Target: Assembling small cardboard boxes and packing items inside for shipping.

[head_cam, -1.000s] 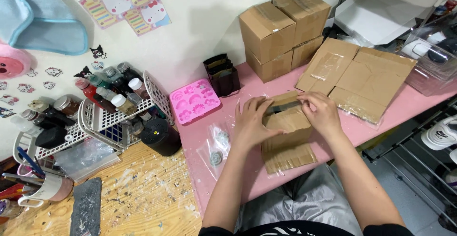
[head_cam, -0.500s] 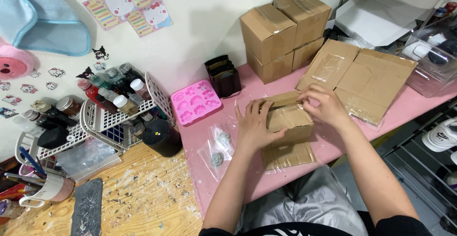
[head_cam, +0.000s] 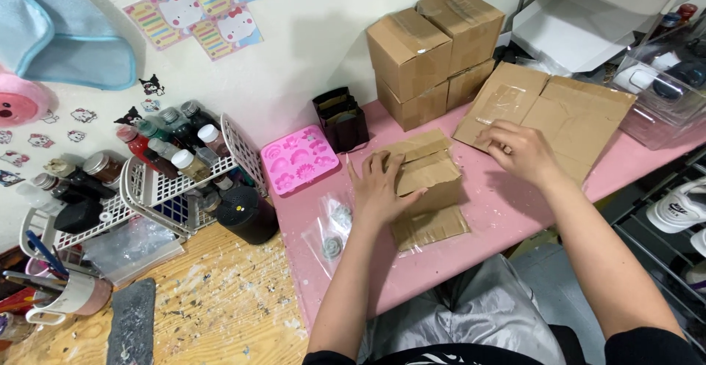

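A small brown cardboard box (head_cam: 430, 188), partly folded with its flaps loose, lies on the pink table (head_cam: 471, 240). My left hand (head_cam: 376, 190) presses flat on the box's left side, fingers spread. My right hand (head_cam: 518, 150) hovers to the right of the box with fingers curled, over the near edge of a flattened cardboard sheet (head_cam: 566, 115). It holds nothing that I can see.
Stacked brown boxes (head_cam: 434, 45) stand against the wall. A pink silicone mould (head_cam: 299, 159), a dark small holder (head_cam: 340, 118), clear bags with small items (head_cam: 332, 229), a black cup (head_cam: 244, 214) and a white wire rack of paint bottles (head_cam: 173, 166) sit to the left. Shoes (head_cam: 680, 207) lie at right.
My right hand has let go of the box and moved right to the flattened cardboard. The left hand stays pressed on the box, which now lies lower and flatter.
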